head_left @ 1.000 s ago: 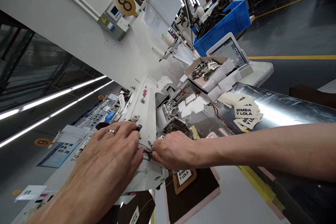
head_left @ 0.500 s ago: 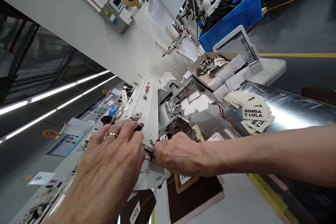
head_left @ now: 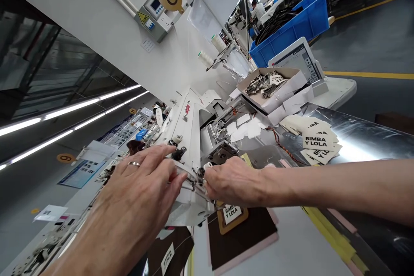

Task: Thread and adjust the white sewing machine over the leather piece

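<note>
My left hand (head_left: pixel 142 181), with a ring on one finger, lies across the white sewing machine head (head_left: pixel 185 129), its fingertips at the machine's edge just below a black knob (head_left: pixel 179 153). My right hand (head_left: pixel 233 182) comes in from the right, its bunched fingertips at the thread guides near the needle area (head_left: pixel 198 180). Any thread in either hand is too fine to make out. Below the machine lies a brown panel with pink edging (head_left: pixel 241 237), carrying a white "BIMBA Y LOLA" label (head_left: pixel 231 214).
A cardboard box of labels (head_left: pixel 268 86) and a stack of cream labels (head_left: pixel 318 140) lie beyond my right arm, near a touchscreen (head_left: pixel 297 62). Thread cones (head_left: pixel 206 58) stand on the machine's far side. Further back are a blue crate (head_left: pixel 291 34) and a co-worker (head_left: pixel 258 10).
The whole view has shifted as my head turned. Both hands have moved along the machine toward its far end, and my left fingers have straightened. More of the white label shows below my right hand.
</note>
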Available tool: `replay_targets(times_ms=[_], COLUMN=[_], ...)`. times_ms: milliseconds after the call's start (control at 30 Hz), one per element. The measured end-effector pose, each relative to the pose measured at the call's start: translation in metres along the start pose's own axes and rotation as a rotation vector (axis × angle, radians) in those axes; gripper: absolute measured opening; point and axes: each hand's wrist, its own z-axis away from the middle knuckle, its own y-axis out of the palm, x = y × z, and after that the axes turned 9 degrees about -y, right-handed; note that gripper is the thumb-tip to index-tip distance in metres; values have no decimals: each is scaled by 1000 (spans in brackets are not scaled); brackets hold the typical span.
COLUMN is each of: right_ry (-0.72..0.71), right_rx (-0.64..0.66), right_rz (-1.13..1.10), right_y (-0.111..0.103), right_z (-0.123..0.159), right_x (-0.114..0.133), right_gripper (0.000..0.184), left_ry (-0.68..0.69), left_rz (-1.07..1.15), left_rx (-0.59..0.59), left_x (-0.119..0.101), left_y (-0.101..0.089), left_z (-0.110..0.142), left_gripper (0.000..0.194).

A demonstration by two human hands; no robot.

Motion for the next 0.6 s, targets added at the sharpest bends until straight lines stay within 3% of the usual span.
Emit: replay_targets(times_ms=[133,267,367,500,600], right_ry=[123,148,143,67,-33], right_rx=[109,231,323,381,395], right_rz=[-33,-109,-236,-281,-244], right_y=[-11,-12,-11,-5,-1], right_z=[15,27,37,52,60], right_x=[6,11,15,24,31], right_gripper=[23,23,20,24,24], left_ry=[5,-45,103,45,45], left_rz=[104,235,382,415,516], left_rx=[-56,-263,-148,-53,-33], left_x=[-7,-35,-64,-89,-96], left_y=[-3,-2,17,51,67], left_z=[7,32,63,90,97], left_gripper=[27,13,25,37,33])
